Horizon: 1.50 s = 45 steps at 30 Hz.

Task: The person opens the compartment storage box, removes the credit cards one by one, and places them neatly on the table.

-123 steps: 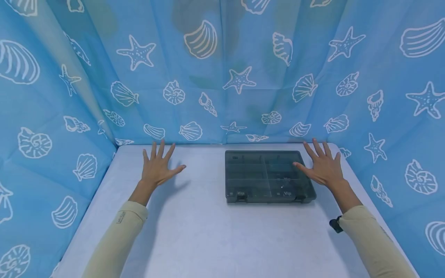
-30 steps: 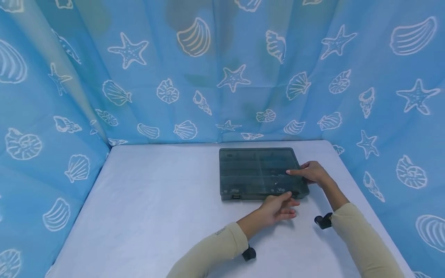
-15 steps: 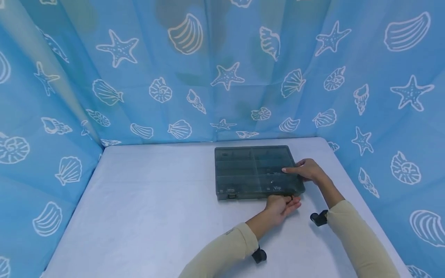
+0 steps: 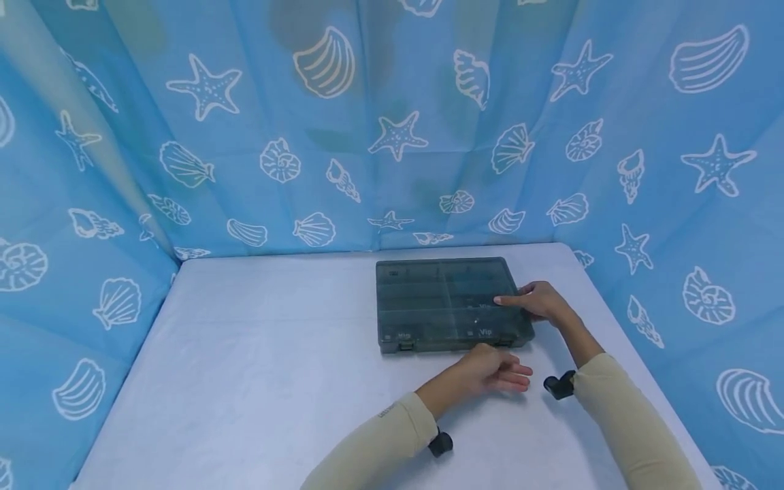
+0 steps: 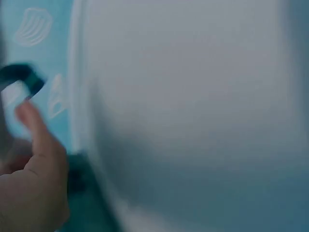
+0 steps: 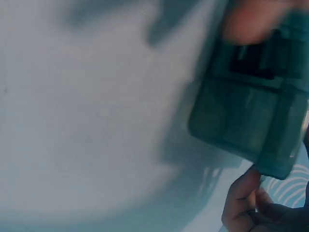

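Observation:
A smoky, see-through plastic compartment box [image 4: 429, 299] lies flat on the white table, its lid down. My right hand [image 4: 539, 299] grips its right side, thumb over the lid and fingers at the side edge. Just in front of the right front latch [image 4: 505, 342] is my left hand [image 4: 493, 369], its fingers loosely extended and holding nothing. Whether that latch is undone I cannot tell. In the right wrist view, the right hand [image 6: 251, 208] pinches a box corner, and a blurred left finger [image 6: 256, 21] shows near the latch.
White cloth covers the table [image 4: 263, 381]. Blue curtains [image 4: 343, 136] with shell and starfish prints enclose the back and both sides. A small black device sits on the left wrist [image 4: 441, 444] and another on the right wrist [image 4: 559, 386].
Both hands were spread apart at first. The right then took hold of the box's side, and the left came across to its front edge. Lately the left hand has drawn slightly back.

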Motion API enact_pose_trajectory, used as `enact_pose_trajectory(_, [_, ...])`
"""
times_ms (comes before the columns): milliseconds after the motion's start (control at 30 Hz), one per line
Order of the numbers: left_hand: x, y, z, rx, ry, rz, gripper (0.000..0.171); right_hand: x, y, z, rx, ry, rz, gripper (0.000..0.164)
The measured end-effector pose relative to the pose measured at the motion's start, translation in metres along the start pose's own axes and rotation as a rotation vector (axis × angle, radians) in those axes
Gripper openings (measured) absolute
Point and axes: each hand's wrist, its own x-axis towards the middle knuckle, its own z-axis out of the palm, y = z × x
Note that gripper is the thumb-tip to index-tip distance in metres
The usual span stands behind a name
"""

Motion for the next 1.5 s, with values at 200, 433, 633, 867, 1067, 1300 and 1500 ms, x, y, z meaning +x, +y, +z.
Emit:
enact_pose_trajectory(200, [-0.055,0.059,-0.039,0.471,-0.073,0.285,0.033,-0.013,-0.004,-0.006,-0.105,0.007,-0.081,0.098])
enact_pose_trajectory(433, [-0.108,0.098,-0.12,0.978,0.408,0.657,0.029,-0.044,0.007,-0.008,-0.13,0.08,-0.293,0.061])
enact_pose_trajectory(633, [-0.12,0.088,-0.154,1.071,0.634,0.555,0.04,-0.066,0.019,-0.001,-0.072,0.094,-0.322,0.065])
enact_pose_trajectory(867, [-0.121,0.072,-0.159,0.906,0.588,0.491,0.047,-0.073,0.021,0.009,-0.01,0.117,-0.324,0.069])
enact_pose_trajectory(1067, [-0.123,0.067,-0.158,0.83,0.607,0.503,0.05,-0.074,0.019,0.012,0.007,0.115,-0.304,0.07])
enact_pose_trajectory(1300, [-0.126,0.077,-0.153,0.73,0.594,0.548,0.047,-0.078,0.012,0.002,0.014,0.144,-0.321,0.073])
enact_pose_trajectory(1500, [-0.131,0.112,-0.147,0.536,0.567,0.601,0.048,-0.073,-0.011,-0.021,0.107,0.215,-0.352,0.078])
